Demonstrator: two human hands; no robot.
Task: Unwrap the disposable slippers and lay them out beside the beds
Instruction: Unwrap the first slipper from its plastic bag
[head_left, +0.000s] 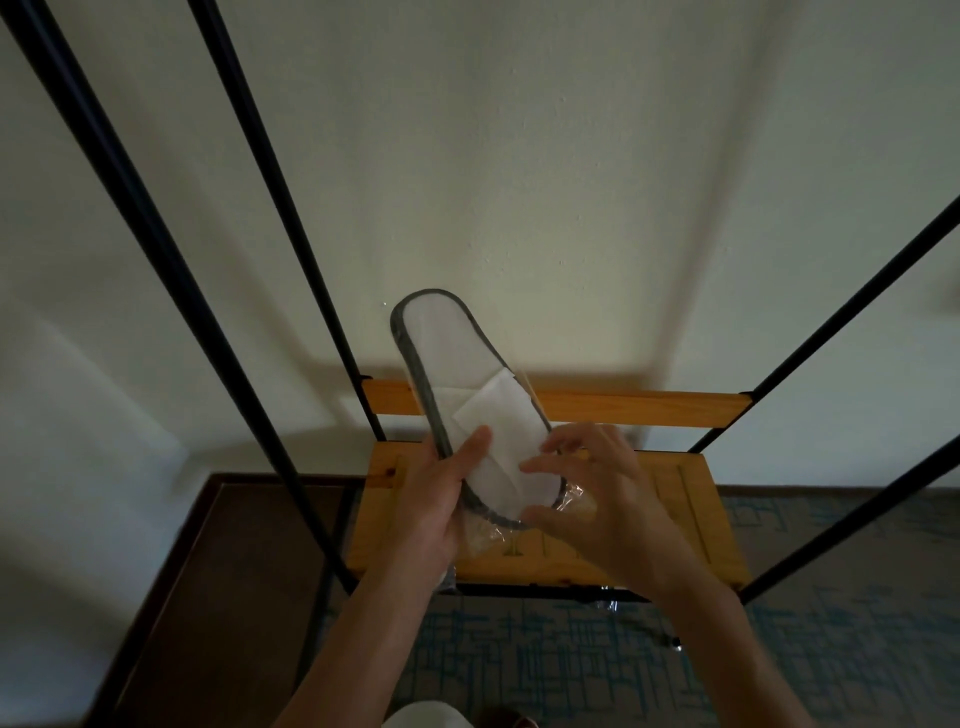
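Observation:
A white disposable slipper (452, 358) with a grey edge stands up in front of me, its toe end low and its heel end pointing up toward the wall. Clear plastic wrap (571, 501) still covers it and bunches at the lower end. My left hand (441, 493) grips the slipper's lower left edge, thumb on the white strap. My right hand (597, 488) touches the wrap at the lower right with its fingers spread. Whether a second slipper lies behind the first I cannot tell.
Below my hands is a wooden shelf (675, 499) of a black metal rack, with a wooden back rail (649, 408). Black rack poles (244, 291) rise left and right. A pale wall is behind. The floor has blue-patterned carpet (831, 649) and a dark brown strip (223, 597).

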